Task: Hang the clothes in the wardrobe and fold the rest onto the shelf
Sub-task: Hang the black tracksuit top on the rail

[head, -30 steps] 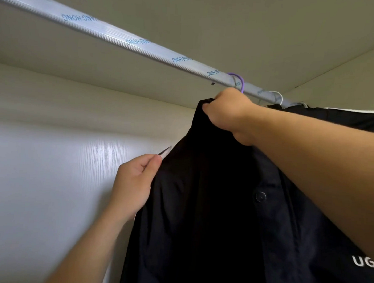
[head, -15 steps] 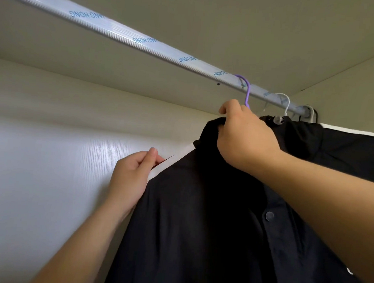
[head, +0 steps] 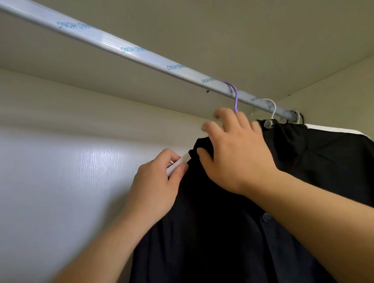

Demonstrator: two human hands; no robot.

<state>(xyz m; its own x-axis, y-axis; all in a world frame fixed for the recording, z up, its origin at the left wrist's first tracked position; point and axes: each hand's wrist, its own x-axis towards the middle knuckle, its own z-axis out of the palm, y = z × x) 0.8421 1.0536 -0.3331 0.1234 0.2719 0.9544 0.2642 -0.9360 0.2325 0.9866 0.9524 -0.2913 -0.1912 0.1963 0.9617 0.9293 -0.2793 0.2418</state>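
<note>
The black shirt (head: 230,242) hangs at four o'clock, its purple hook (head: 235,98) over the rail (head: 121,47) at one o'clock. The left hand (head: 157,183) pinches a pale strip (head: 178,165) at the shoulder edge (hanger arm or trim, I cannot tell); the right hand (head: 235,153) lies spread on the collar (head: 203,142), gripping nothing. Steady the collar and draw that shoulder toward nine o'clock until it sits even.

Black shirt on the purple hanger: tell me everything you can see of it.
The black shirt is dark, matte cloth with a dark round button on its front. It hangs from a purple hook over the rail. The right hand lies on its collar, fingers spread; the left hand pinches a pale strip at its shoulder edge. Another dark garment hangs beside it on the rail.
</note>
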